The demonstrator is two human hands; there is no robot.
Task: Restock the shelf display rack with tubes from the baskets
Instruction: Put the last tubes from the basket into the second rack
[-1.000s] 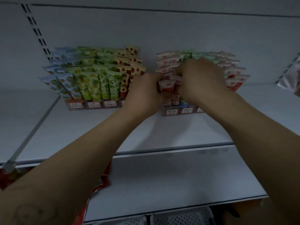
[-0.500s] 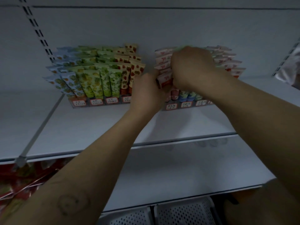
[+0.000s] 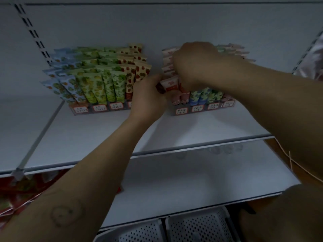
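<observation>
Two tiered display racks stand on the upper white shelf (image 3: pixel 201 130). The left rack (image 3: pixel 97 109) is packed with blue, green and strawberry-print tubes (image 3: pixel 97 84). The right rack (image 3: pixel 202 109) holds pink-and-red tubes at its left and blue and green ones beside them. My left hand (image 3: pixel 148 96) is closed around a bundle of pink tubes (image 3: pixel 169 85) at the right rack's front left corner. My right hand (image 3: pixel 194 65) reaches over the rack's left column, fingers curled down on a pink tube there. Most of that column is hidden by my hands.
Two white perforated baskets (image 3: pixel 197 227) sit below the lower shelf's front edge; their contents are not visible. Red packaged goods (image 3: pixel 19 193) hang at lower left under the upper shelf. A slotted upright (image 3: pixel 33 34) runs up the back wall at left.
My right hand has risen from the rack's front row toward its back left rows. My left hand stayed at the front corner with its tubes. The view tilted slightly downward.
</observation>
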